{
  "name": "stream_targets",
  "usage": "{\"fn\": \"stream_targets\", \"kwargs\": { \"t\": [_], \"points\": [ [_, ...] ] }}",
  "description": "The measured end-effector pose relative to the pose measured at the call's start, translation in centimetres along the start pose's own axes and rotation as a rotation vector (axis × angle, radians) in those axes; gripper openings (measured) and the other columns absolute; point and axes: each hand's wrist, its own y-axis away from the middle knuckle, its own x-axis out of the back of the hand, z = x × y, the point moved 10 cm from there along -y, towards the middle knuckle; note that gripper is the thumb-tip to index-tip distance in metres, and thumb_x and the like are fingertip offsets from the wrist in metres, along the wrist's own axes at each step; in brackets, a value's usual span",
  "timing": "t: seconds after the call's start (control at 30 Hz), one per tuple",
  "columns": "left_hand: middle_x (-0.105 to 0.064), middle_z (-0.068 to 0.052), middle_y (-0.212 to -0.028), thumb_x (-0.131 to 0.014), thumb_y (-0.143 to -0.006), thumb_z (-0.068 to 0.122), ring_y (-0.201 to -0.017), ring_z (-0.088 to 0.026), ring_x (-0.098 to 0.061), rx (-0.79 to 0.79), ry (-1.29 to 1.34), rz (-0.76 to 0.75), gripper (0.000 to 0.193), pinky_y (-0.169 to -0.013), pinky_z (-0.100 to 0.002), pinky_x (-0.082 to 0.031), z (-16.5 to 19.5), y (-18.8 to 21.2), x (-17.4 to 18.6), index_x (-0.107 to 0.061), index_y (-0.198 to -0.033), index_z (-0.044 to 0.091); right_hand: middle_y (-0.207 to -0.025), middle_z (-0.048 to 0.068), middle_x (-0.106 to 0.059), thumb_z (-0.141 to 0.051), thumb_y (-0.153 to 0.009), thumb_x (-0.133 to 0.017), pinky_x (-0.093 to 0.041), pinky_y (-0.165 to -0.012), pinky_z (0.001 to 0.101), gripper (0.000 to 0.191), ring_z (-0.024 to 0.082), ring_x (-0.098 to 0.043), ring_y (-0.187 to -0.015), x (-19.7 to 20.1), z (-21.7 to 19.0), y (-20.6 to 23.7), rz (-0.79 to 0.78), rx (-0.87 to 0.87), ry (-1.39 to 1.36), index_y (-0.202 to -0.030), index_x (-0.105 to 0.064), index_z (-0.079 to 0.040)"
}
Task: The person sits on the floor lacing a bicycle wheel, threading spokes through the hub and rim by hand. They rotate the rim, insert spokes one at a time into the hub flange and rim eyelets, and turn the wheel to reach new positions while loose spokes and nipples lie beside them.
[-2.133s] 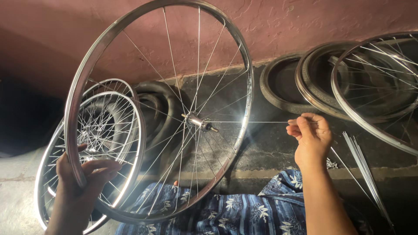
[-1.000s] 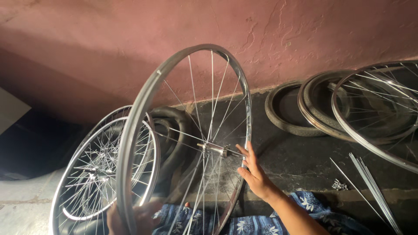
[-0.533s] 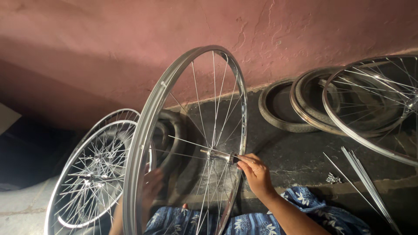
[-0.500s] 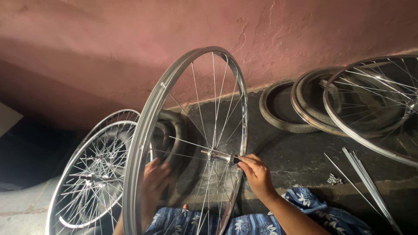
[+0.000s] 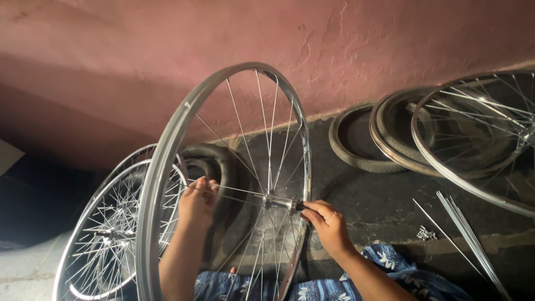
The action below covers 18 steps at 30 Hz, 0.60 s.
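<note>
A silver bicycle wheel rim (image 5: pixel 167 150) stands upright in front of me, partly laced with thin spokes that run to a metal hub (image 5: pixel 277 202). My left hand (image 5: pixel 197 202) is inside the wheel and pinches a spoke near its outer end. At the axle end of the hub, my right hand (image 5: pixel 327 222) grips with fingertips. The wheel's lower edge rests over my lap, which is covered in blue patterned cloth (image 5: pixel 390 276).
Two spoked wheels (image 5: pixel 106 234) lean at the left with a black tyre (image 5: pixel 220 167) behind. At the right lie tyres (image 5: pixel 362 139), another spoked rim (image 5: pixel 473 139), a bundle of loose spokes (image 5: pixel 468 239) and small nipples (image 5: pixel 426 233). A pink wall (image 5: pixel 278 39) is behind.
The wheel has turned from face-on to nearly edge-on. My right hand moved from a spoke's end to the hub axle, and my left hand left the rim and went inside to a spoke.
</note>
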Motion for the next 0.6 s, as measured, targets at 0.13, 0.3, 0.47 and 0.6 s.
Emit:
{"fn": "stream_targets", "kwargs": {
  "t": [0.13,0.3,0.47,0.6],
  "points": [
    [-0.069,-0.013,-0.100,-0.058,-0.101,0.014,-0.084,-0.021,-0.070,0.062,-0.088,0.098,0.016,-0.077,-0.030,-0.059,0.2,0.4,1.9,-0.059,-0.114,0.005,-0.097,0.011,-0.077,0.003,-0.088,-0.072,-0.064,-0.074,0.0269,0.018,0.017,-0.078,-0.083,-0.4,-1.4,-0.1,-0.019,0.105,0.034,-0.106,-0.075,0.003],
    [-0.069,-0.012,-0.093,-0.061,-0.100,0.011,-0.079,-0.019,-0.069,-0.140,-0.043,-0.003,0.009,-0.068,-0.027,-0.055,2.1,0.2,-0.2,-0.058,-0.108,0.007,-0.096,0.011,-0.076,0.003,-0.086,-0.073,-0.065,-0.073,0.0260,0.019,0.018,-0.078,-0.084,-0.5,-4.2,0.3,-0.039,0.320,0.122,-0.105,-0.073,0.001],
    [-0.070,-0.009,-0.084,-0.069,-0.098,0.012,-0.072,-0.015,-0.067,-0.182,-0.107,0.106,0.012,-0.063,-0.025,-0.054,3.3,-0.4,0.4,-0.059,-0.093,0.007,-0.098,0.012,-0.075,0.004,-0.086,-0.072,-0.066,-0.074,0.0268,0.021,0.019,-0.078,-0.086,-0.4,-4.7,0.5,-0.040,0.355,0.141,-0.107,-0.073,0.001],
    [-0.069,-0.008,-0.082,-0.070,-0.094,0.009,-0.070,-0.015,-0.068,-0.119,-0.072,0.167,0.010,-0.063,-0.024,-0.053,3.2,0.3,0.9,-0.060,-0.093,0.008,-0.100,0.012,-0.075,0.004,-0.086,-0.072,-0.066,-0.075,0.0265,0.021,0.019,-0.078,-0.087,-0.6,-4.1,0.3,-0.043,0.344,0.135,-0.107,-0.073,0.002]
  ]
}}
